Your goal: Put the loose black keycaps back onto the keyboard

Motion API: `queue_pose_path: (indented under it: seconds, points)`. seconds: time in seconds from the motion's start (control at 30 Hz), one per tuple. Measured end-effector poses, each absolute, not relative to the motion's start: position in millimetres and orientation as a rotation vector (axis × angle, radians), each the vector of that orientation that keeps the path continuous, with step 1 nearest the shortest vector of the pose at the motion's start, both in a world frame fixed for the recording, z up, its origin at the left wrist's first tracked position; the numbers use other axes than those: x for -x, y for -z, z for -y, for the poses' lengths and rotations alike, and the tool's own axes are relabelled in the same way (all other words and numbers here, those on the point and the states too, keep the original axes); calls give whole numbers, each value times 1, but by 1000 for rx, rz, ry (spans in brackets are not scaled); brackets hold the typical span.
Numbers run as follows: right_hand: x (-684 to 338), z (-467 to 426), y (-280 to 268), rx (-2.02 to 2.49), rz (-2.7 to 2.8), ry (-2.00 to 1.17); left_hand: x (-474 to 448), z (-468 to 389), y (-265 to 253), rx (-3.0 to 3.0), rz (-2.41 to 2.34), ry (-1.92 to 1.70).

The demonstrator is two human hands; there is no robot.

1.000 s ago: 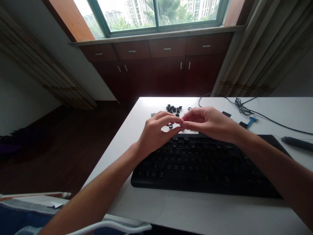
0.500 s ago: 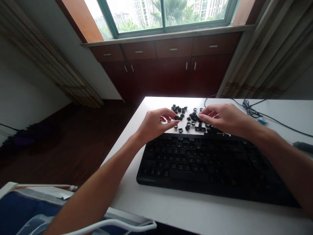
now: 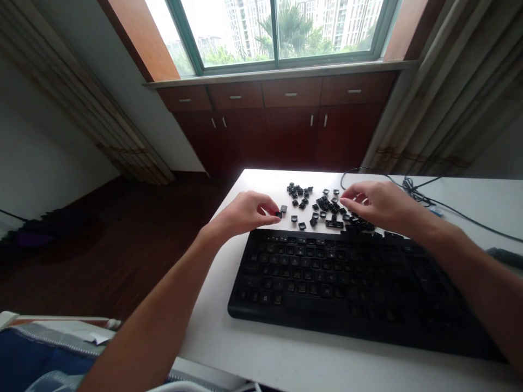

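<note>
Left hand [image 3: 244,214] pinches one keycap [image 3: 279,214] in its fingers; the loose keycaps [image 3: 322,206] lie rightward, under the right hand's [image 3: 378,207] spread fingers.

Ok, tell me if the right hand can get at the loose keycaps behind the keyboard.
Probably yes: the right hand already hovers over the keycaps, with nothing between them.

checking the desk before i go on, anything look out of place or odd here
Yes: dozens of loose black keycaps lie scattered on the white desk just behind the keyboard, off the board. The left hand pinches one small cap at its fingertips; the right hand rests among the pile.
</note>
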State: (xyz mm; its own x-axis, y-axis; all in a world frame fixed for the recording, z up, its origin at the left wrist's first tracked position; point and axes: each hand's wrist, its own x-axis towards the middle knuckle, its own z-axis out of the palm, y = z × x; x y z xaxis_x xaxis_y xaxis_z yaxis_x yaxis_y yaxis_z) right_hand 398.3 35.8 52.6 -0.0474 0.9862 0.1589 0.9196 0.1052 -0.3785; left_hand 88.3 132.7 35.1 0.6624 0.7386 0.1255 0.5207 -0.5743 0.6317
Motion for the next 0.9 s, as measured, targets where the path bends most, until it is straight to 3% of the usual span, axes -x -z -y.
queue_pose_path:
  seconds: [0.53,0.9]
  points:
    - [-336,-102,-34,1774,2238,-218,-96,-134,-20,-2236,-1066,-379]
    - [-337,-89,-27,1679,2039,-488,-115,-135,-50,-2347,-979,-523]
